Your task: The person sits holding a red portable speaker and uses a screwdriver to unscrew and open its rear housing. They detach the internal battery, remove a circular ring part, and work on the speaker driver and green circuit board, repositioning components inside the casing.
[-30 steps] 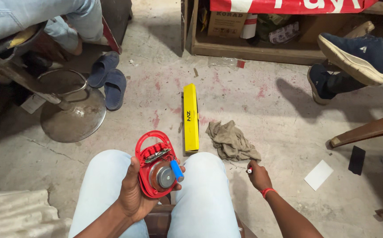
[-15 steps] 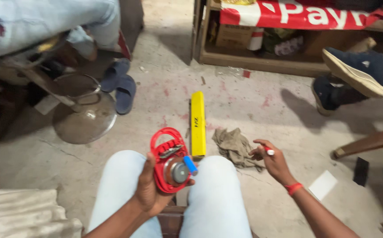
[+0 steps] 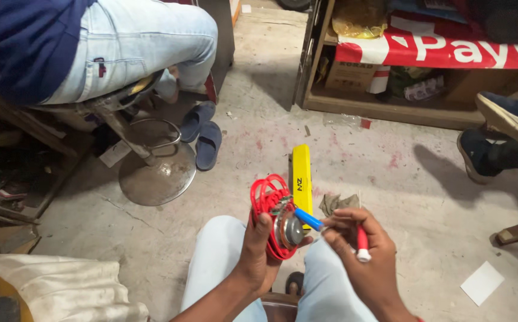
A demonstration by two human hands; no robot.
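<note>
Red plastic is filling the left hand [image 3: 257, 253]: its fingers are wrapping round a red round frame [image 3: 269, 209] with loops of red wire and a metal disc [image 3: 288, 231] at its middle, held upright above the knees in pale jeans [image 3: 214, 262]. The right hand [image 3: 363, 253] is closing its fingers on a slim tool with a red body and white end [image 3: 361, 243], and its fingertips are also touching a blue part [image 3: 308, 219] that is sticking out beside the metal disc. By the look of it, the step in hand is fitting or working that blue part at the disc, so the next move calls for a steady hold on the frame and a fine, well-aimed touch; whether the blue part belongs to the tool I cannot tell.

Just beyond the frame, a long yellow box [image 3: 301, 176] with dark lettering is lying on the concrete floor [image 3: 390, 179], and a grey rag [image 3: 336, 203] is lying beside it. A white paper square [image 3: 481, 283] is lying to the right. Further left, a metal stool base [image 3: 157, 173] is standing near dark blue slippers [image 3: 202, 134], with another person sitting above it. Farthest off, a wooden shelf [image 3: 378, 107] is holding a brown carton [image 3: 354, 74], crumpled wrappers and a red banner with white letters [image 3: 450, 50].
</note>
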